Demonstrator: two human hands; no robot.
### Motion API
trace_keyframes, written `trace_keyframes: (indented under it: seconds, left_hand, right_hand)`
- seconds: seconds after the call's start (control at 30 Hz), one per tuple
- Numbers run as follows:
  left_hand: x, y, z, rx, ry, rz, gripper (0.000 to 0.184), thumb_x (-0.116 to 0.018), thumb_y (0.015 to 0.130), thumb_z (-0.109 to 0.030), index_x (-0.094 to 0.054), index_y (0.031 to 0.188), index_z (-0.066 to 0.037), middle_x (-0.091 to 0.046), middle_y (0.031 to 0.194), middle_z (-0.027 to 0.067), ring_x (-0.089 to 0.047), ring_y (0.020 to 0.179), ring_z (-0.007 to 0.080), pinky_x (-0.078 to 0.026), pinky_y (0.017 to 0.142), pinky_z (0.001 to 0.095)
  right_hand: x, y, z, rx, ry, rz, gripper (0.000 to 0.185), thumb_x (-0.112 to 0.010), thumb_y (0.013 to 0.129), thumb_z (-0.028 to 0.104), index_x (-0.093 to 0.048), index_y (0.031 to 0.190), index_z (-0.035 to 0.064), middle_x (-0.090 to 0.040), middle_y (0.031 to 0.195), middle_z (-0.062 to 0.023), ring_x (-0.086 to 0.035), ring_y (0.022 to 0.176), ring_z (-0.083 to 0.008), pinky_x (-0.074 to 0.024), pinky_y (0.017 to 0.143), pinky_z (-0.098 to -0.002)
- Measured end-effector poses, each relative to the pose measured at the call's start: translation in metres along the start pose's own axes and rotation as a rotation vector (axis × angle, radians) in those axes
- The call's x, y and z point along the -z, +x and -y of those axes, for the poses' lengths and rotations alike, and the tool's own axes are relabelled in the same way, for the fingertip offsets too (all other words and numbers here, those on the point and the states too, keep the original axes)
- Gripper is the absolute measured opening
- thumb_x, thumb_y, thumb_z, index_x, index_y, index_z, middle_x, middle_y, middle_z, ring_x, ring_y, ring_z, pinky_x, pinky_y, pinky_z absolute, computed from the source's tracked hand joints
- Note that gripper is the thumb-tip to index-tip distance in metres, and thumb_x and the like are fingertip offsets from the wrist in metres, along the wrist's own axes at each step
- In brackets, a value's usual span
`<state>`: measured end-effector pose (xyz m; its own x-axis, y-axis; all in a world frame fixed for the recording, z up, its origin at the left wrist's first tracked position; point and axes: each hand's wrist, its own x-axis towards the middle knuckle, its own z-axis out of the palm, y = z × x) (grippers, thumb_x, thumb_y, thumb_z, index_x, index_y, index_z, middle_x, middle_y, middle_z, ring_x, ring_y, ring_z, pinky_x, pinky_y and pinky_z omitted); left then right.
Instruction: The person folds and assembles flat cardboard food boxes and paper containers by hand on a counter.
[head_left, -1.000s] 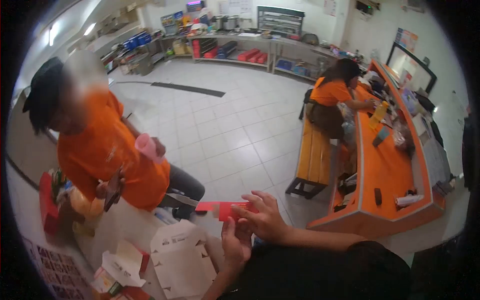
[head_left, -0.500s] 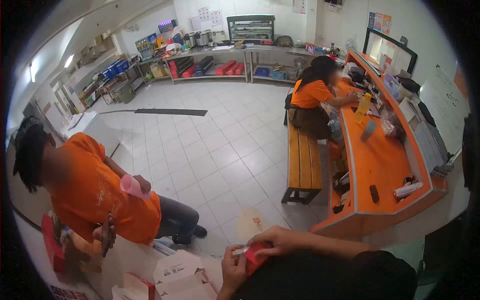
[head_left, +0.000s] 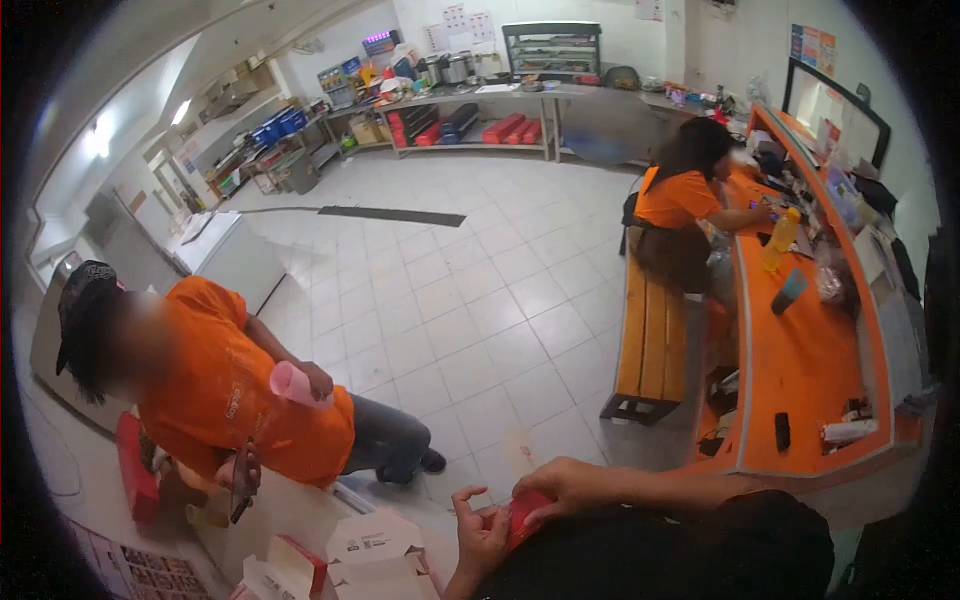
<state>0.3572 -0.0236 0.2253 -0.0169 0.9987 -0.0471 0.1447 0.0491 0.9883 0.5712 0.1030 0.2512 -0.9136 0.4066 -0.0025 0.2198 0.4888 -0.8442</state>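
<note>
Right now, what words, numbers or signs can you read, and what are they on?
No word or number can be read for sure.
Nearer orange shirt: chest letters, too blurred.
White box: print too small.
Papers on the back wall: too small.
Lit sign: too small.
Picture sheet: too blurred.
Red thing in the right hand: no writing I can read.

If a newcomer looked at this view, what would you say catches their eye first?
Probably the orange counter along the right side, where a person in orange sits on a wooden bench. At left, another orange shirt, on someone holding a pink cup, stands out. At bottom centre, the right hand holds a red item, with the left hand against it.
</note>
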Motion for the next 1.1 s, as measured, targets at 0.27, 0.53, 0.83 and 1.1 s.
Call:
trace_keyframes:
  seconds: [0.27,0.53,0.83,1.1]
  left_hand:
    - [0.021,-0.003,0.052,0.072,-0.060,-0.306,0.052,-0.061,0.100,-0.006,-0.030,0.143,-0.008,-0.071,0.103,0.0131,-0.066,0.097,0.0182,-0.050,0.088,0.0311]
    - [0.042,-0.016,0.060,0.159,-0.363,-0.535,0.069,-0.077,0.095,-0.020,-0.034,0.147,-0.006,-0.052,0.141,0.0114,-0.057,0.121,0.0202,-0.051,0.100,0.0370]
    - [0.042,-0.034,0.021,0.060,-0.837,-0.624,0.049,-0.072,0.098,-0.011,-0.051,0.142,-0.009,-0.069,0.122,0.0084,-0.067,0.113,0.0164,-0.058,0.096,0.0369]
    - [0.068,-0.062,0.000,-0.037,-0.907,-0.776,0.039,-0.070,0.098,-0.013,-0.057,0.134,-0.004,-0.067,0.123,0.0092,-0.069,0.109,0.0240,-0.063,0.087,0.0412]
  right_hand:
    - [-0.001,0.035,-0.015,0.093,0.002,-0.037,0.062,-0.091,0.073,0.032,-0.067,0.123,0.0050,-0.070,0.098,-0.0152,-0.069,0.085,-0.0313,-0.0558,0.076,-0.0381]
    - [0.014,0.086,-0.052,-0.208,0.989,-0.452,0.038,-0.075,0.096,0.026,-0.065,0.119,-0.0028,-0.073,0.104,-0.0106,-0.071,0.084,-0.0163,-0.0578,0.070,-0.0312]
    - [-0.031,0.115,-0.040,-0.268,1.188,-0.374,0.044,-0.059,0.107,0.036,-0.056,0.126,-0.0028,-0.065,0.114,-0.0121,-0.065,0.102,-0.0209,-0.0532,0.088,-0.0374]
    - [-0.088,0.135,0.055,0.819,-0.034,-0.339,0.048,-0.095,0.067,0.012,-0.060,0.100,0.0092,-0.060,0.128,-0.0189,-0.060,0.124,-0.0378,-0.0494,0.101,-0.0485]
